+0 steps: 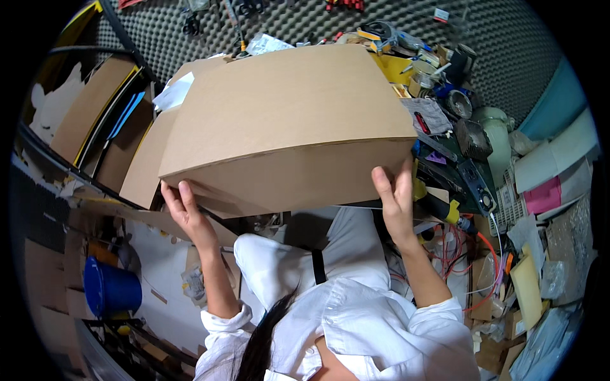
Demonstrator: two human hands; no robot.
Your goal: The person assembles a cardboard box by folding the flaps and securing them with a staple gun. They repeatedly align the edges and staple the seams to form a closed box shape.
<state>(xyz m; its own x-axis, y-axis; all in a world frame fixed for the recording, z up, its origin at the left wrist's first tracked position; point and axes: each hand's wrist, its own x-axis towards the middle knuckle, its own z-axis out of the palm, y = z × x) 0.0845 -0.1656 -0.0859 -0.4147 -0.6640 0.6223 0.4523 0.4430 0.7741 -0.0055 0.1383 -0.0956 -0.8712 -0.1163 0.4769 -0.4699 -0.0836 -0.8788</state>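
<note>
grey foam (162,38) rose behind. just ahead of us the cardboard (286,101) ran long left to right; our left hand (190,213) and right hand (398,206), well apart, gripped its near ends, equally close.

The cardboard (286,101) hides much of the workbench (459,185).

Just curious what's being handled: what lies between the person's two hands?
Brown cardboard spans from left hand to right hand, in the head view.

No lettering legible. Small white rectangular label (441,14) against grey egg-crate foam wall (515,44), upper right of frame: print too small.
</note>
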